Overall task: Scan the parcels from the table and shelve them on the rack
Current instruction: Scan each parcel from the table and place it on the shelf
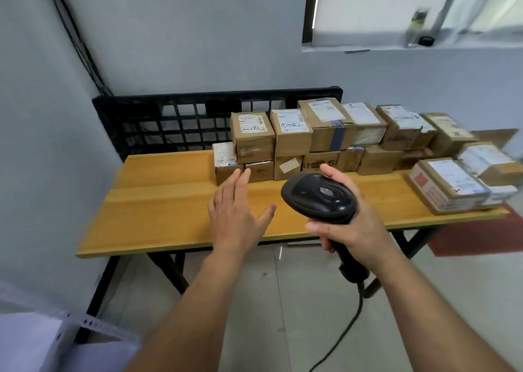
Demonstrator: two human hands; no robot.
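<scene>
1. The parcels (325, 133) are brown cardboard boxes with white printed labels, stacked two high in a row along the back edge of the table (169, 201).
2. One upper parcel near the left end (252, 133) has handwritten figures on its label, and so does its neighbour to the right (293, 132). A third parcel (329, 128) is sealed with blue tape.
3. A separate parcel stack (450, 187) sits at the right end of the table, closer to the front edge. Its top parcel is flat, with a red-and-white side.
4. The left hand (235, 210) is spread flat with straight fingers and holds nothing. It hovers over the table, fingertips just short of the lowest boxes at the left end of the row.
5. The right hand (351, 230) is wrapped round the handle of a black scanner (319, 197), with its head turned toward the parcels. The scanner's cord (351, 323) trails down to the floor (254, 286).
6. The table has a yellow wooden top on black crossed legs.
7. It stands in a corner of pale walls, on a light tiled floor with a red mat (467, 238) to the right.
8. A black plastic grid panel (169, 119) stands on edge behind the table, against the wall.
9. A window (396, 9) with a sill (368, 49) is at the upper right. Black cables (76, 37) run down the corner.
10. All boxes are closed, so their contents are hidden.
</scene>
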